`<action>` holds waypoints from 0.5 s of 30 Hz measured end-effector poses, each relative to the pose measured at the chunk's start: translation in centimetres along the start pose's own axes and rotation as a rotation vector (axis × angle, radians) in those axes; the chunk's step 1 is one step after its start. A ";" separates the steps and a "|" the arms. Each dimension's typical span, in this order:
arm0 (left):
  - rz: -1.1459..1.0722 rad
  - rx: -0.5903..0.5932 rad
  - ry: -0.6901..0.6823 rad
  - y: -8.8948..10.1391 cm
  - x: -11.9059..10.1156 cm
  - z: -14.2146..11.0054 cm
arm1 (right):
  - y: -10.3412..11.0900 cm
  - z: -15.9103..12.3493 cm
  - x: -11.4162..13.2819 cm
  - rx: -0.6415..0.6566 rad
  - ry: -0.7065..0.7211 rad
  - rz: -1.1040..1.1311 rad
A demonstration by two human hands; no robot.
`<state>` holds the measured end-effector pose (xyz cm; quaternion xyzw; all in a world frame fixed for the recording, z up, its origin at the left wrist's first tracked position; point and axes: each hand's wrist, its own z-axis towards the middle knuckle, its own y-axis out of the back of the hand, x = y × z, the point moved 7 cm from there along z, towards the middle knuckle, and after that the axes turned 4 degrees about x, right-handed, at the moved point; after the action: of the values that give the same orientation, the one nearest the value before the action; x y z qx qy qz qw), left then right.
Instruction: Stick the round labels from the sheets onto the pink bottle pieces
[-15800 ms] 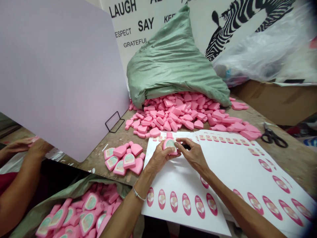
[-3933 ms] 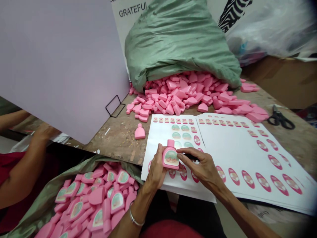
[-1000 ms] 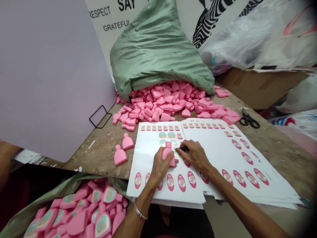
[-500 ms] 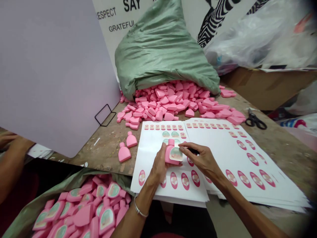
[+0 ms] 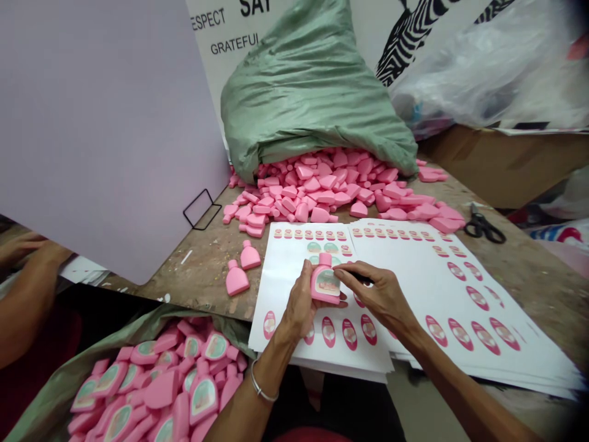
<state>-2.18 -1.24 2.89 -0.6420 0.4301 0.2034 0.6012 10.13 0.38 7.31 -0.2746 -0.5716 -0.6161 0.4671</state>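
Note:
My left hand (image 5: 300,302) is closed around a small pink toy-like bottle (image 5: 326,296), held upright above the sticker sheets. An arched green and cream sticker (image 5: 327,282) lies against the bottle's front. My right hand (image 5: 380,294) is closed, with a dark slim tool (image 5: 363,278) showing between its fingers; its exact kind is hidden. Those fingertips are at the sticker's upper right edge. Beneath both hands is a printed sticker sheet (image 5: 280,282) with pink ovals and a few green arched stickers. Two plain pink bottles (image 5: 237,279) lie left of the sheet.
A green sack (image 5: 317,92) spills a heap of pink bottles (image 5: 317,190) at the back. More sheets (image 5: 409,276) and scissors (image 5: 484,227) lie right. Labelled bottles (image 5: 161,387) fill a sack at lower left. A pale panel (image 5: 101,123) partly hides another person's arms (image 5: 32,276).
The sticker stood partly off the bottle's right side; now it lies flat against the front. My right fingertips stay at its edge. The whole view has shifted slightly.

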 end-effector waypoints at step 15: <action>0.288 -0.185 -0.111 1.4 -1.2 0.1 | 0.7 -0.4 1.6 -0.102 0.155 -0.259</action>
<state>-3.94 -0.67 2.98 -0.6139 0.4632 0.3614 0.5272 10.22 -0.30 8.94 -0.1738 -0.5324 -0.7188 0.4119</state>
